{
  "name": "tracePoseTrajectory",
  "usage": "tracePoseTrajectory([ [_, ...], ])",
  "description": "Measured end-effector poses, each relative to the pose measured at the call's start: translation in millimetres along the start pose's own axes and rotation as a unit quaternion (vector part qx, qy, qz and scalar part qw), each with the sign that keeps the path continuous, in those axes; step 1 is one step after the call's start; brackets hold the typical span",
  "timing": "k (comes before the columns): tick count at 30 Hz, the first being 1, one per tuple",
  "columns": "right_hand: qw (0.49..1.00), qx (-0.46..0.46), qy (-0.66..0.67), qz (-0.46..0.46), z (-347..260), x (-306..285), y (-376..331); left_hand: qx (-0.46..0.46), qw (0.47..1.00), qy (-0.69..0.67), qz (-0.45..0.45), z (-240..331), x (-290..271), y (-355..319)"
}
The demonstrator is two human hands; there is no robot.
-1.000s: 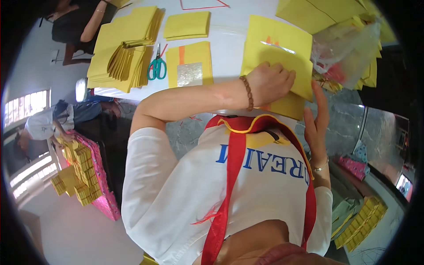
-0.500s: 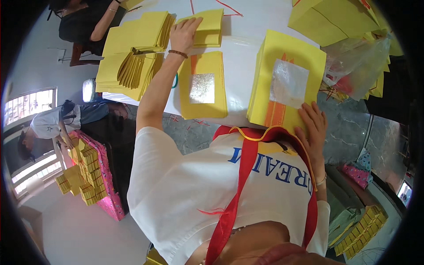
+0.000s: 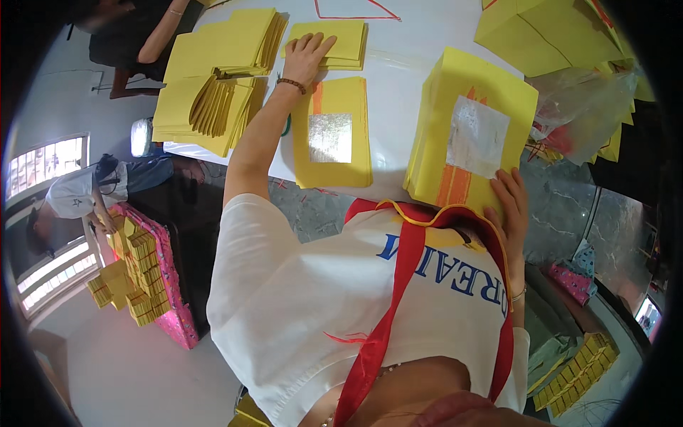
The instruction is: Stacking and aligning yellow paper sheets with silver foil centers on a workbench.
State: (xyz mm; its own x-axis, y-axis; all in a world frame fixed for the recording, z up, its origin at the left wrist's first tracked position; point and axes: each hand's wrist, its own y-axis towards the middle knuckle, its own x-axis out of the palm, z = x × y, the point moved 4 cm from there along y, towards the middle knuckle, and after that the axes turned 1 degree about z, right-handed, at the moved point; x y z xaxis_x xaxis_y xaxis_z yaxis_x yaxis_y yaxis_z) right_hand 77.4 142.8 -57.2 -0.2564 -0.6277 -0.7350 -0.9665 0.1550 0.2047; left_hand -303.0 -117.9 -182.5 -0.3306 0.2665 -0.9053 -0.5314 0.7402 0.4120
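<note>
My left hand (image 3: 307, 58) lies with its fingers spread on a small pile of folded yellow paper (image 3: 345, 43) at the far middle of the table. Closer to me is a thin stack of yellow sheets (image 3: 333, 176), its top one bearing a silver foil square and an orange stripe. A much taller stack of similar yellow paper (image 3: 469, 78) stands to the right, also with a foil square and orange stripe on top. At its near right edge rests my right hand (image 3: 509, 203), fingers stretched out and partly hidden by the apron.
Larger piles of folded yellow paper (image 3: 213, 53) cover the table's left side. A red string (image 3: 359, 17) lies at the back. Yellow paper bundles (image 3: 548, 35) and a clear plastic bag (image 3: 580, 114) are at the right. Another person (image 3: 78, 196) handles yellow bundles at the far left.
The folded sheet under my left hand stood partly raised and now lies flat, with my fingers more spread on it. My right hand remains at the tall stack's edge. The whole view has shifted slightly.
</note>
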Motion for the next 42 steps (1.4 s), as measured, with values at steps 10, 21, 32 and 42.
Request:
tracePoseTrajectory([
  [10, 1.000, -0.011, 0.005, 0.013, -2, 2, 0, -0.025, 0.993, -0.032, -0.114, -6, 36, -21],
  [21, 0.999, -0.042, -0.027, -0.015, -2, -8, 4, 0.008, 0.971, 0.095, -0.219, 2, -6, 15],
  [32, 0.994, -0.058, -0.094, -0.024, 0, -8, 0, 0.293, 0.882, -0.354, -0.106, 233, -204, 2],
  [42, 0.995, -0.074, -0.065, -0.028, 2, -13, 0, 0.276, 0.888, -0.367, -0.039, 237, -200, 1],
])
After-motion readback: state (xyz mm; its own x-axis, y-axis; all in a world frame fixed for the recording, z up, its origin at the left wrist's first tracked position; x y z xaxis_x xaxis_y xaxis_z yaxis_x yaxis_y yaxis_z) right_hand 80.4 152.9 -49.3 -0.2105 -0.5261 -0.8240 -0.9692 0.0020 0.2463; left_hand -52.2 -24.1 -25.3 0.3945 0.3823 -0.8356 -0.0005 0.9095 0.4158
